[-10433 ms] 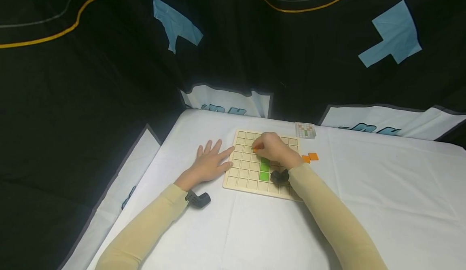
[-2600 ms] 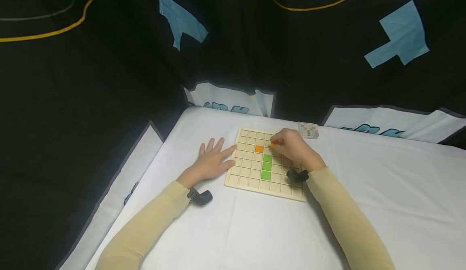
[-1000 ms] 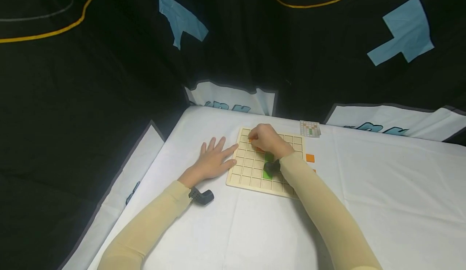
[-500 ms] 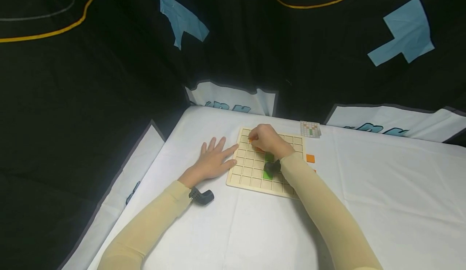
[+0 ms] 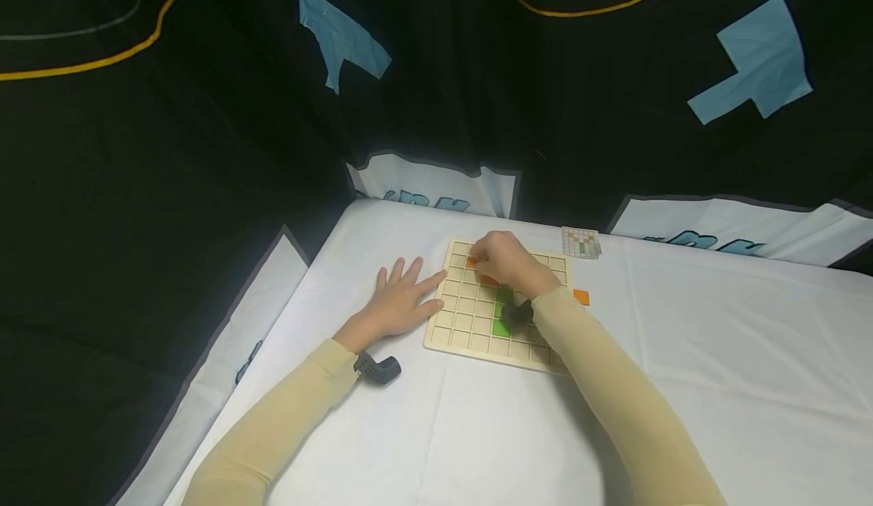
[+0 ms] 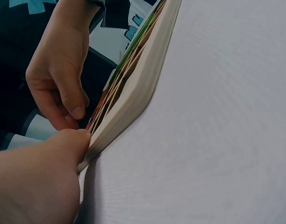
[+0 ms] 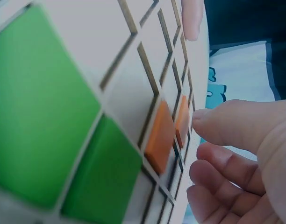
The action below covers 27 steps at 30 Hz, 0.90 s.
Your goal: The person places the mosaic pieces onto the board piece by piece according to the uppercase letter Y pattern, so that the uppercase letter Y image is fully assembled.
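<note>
Left hand (image 5: pixel 394 307) touches board (image 5: pixel 455 323) with spread fingers; right hand (image 5: pixel 506 257) has fingers loosely bent, orange tile (image 7: pixel 182 122) just beside them.

Grid board (image 5: pixel 464 323): wood look, smooth, matt. Green tiles (image 7: pixel 40 112), orange tiles (image 7: pixel 160 137): smooth, matt. Tablecloth (image 5: pixel 716 354): creased fabric. Sleeves (image 5: pixel 286 419): matt cloth.

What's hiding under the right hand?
Part of the wooden board, with two orange tiles peeking out. The right hand covers the rest, so I can't tell everything there.
</note>
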{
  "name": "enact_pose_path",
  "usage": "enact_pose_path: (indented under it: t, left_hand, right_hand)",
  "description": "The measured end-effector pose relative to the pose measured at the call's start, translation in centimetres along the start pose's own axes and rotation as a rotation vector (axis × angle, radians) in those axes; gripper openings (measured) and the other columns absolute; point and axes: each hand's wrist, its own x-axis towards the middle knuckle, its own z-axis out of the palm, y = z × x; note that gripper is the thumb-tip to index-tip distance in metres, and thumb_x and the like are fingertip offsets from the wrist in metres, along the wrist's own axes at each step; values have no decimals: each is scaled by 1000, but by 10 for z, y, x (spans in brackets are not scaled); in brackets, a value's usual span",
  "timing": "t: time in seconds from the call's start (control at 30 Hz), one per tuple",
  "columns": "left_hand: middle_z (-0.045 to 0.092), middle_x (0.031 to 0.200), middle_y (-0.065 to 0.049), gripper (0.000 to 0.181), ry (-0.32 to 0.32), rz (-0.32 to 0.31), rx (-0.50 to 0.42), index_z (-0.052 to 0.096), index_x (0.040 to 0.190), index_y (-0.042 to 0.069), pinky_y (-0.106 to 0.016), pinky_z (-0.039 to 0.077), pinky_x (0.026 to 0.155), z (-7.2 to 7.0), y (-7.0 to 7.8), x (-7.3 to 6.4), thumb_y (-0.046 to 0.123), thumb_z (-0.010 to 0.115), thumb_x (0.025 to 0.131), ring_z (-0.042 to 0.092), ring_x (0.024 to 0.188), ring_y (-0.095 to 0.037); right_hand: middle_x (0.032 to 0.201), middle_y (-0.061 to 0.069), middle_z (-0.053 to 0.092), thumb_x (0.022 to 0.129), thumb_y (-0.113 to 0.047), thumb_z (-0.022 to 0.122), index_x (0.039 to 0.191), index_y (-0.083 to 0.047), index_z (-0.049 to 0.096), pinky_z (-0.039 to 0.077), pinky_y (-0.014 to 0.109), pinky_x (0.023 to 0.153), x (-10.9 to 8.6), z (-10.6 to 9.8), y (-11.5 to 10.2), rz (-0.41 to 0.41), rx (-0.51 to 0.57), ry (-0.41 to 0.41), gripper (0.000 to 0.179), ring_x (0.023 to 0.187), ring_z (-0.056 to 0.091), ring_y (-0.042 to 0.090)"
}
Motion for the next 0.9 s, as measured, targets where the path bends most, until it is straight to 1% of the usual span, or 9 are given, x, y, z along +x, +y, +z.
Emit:
enact_pose_path:
  t: [0.1,0.13,0.2,0.3,0.4,0.5,0.63,0.77,0.9]
  left_hand:
    - [9,172,-20,63,-1,-2,5,28,162,32,-73,0,122,0,2,0,55,41,105,-1,157,-51]
    - [9,172,-20,63,0,-4,5,28,162,32,-73,0,122,-1,2,0,55,41,105,-1,157,-51]
    - [9,172,-20,63,1,-5,2,29,162,32,-73,0,122,-1,3,-1,54,42,105,-1,157,-50]
    - [9,172,-20,63,1,-8,-5,29,162,32,-72,-1,123,-2,3,-2,54,42,105,-2,157,-50]
    - [9,172,-20,63,2,-10,-7,29,162,31,-72,-1,123,-1,3,-3,53,42,105,-2,157,-51]
    - [10,172,-20,63,1,-11,-3,29,162,31,-72,-1,123,-1,3,-3,52,43,105,-1,157,-51]
    - [10,172,-20,63,-1,-16,1,29,162,31,-72,0,123,-1,4,-3,52,43,104,-1,157,-51]
    - [9,172,-20,62,-3,-21,0,29,162,31,-71,-1,123,-2,4,-2,52,42,104,-1,157,-50]
    - [10,172,-21,63,3,-18,-2,30,162,31,-71,-1,123,-1,5,-2,52,43,104,-1,157,-50]
  right_hand:
    - [113,13,77,93,-2,68,107,-3,79,55,43,102,-8,-6,4,-11,-6,6,18,110,69,29]
    - [112,14,77,94,-4,67,104,-2,79,55,44,102,-11,-8,5,-20,-8,4,15,110,69,30]
    - [119,15,76,94,-7,69,111,-1,77,54,46,104,-18,-12,8,-14,-5,10,20,117,69,32]
    - [123,17,74,96,-10,69,117,1,75,54,47,104,-30,-19,14,12,3,5,24,118,68,34]
    - [124,19,73,94,-9,69,122,2,73,55,46,100,-43,-25,20,50,-2,16,30,115,68,33]
    - [120,20,74,91,-6,68,120,3,73,57,46,95,-57,-30,29,43,-14,43,30,107,70,33]
    - [118,21,74,89,-3,66,120,5,73,57,47,89,-76,-36,41,51,4,67,32,97,68,31]
    - [118,22,74,90,-3,67,121,5,72,58,47,86,-92,-41,53,78,7,82,33,97,68,32]
    - [116,22,74,91,-6,68,120,6,72,58,42,79,-104,-46,61,110,-5,95,32,97,68,33]
